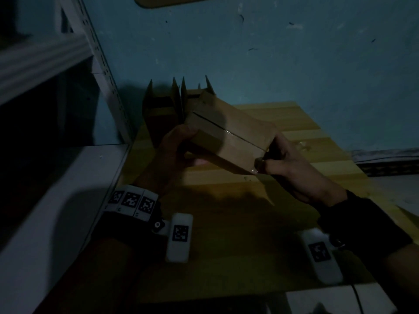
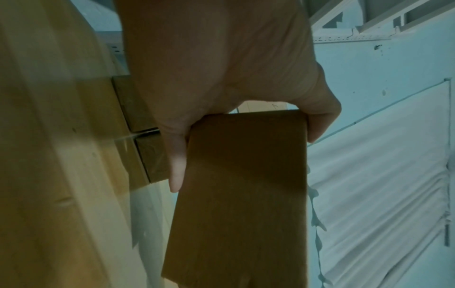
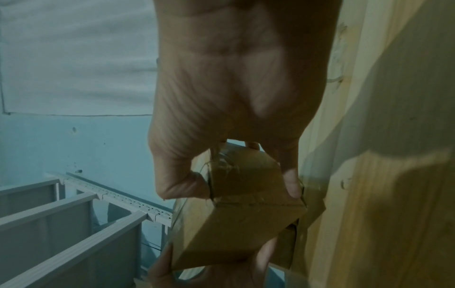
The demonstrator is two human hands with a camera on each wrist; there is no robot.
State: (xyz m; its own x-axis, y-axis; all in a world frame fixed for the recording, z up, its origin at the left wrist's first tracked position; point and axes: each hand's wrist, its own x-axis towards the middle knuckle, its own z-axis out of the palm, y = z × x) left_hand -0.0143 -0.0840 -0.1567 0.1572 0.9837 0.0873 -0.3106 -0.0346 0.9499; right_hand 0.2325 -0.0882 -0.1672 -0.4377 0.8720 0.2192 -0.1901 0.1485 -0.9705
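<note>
A closed brown cardboard box [image 1: 229,134], taped along its top seam, hangs tilted above the wooden table [image 1: 294,123]. My left hand [image 1: 176,148] grips its near left end, thumb and fingers curled round the edges of the box [image 2: 241,194]. My right hand [image 1: 288,164] grips the right end, thumb on the taped corner and fingers under the box [image 3: 246,210]. The left hand [image 2: 221,78] and right hand [image 3: 234,97] fill the wrist views. The scene is dim.
Open cardboard boxes [image 1: 163,109] with raised flaps stand at the table's back left corner against the blue wall [image 1: 272,53]. A white metal shelf unit [image 1: 56,155] stands to the left of the table. A dark cable [image 1: 357,298] runs at the lower right.
</note>
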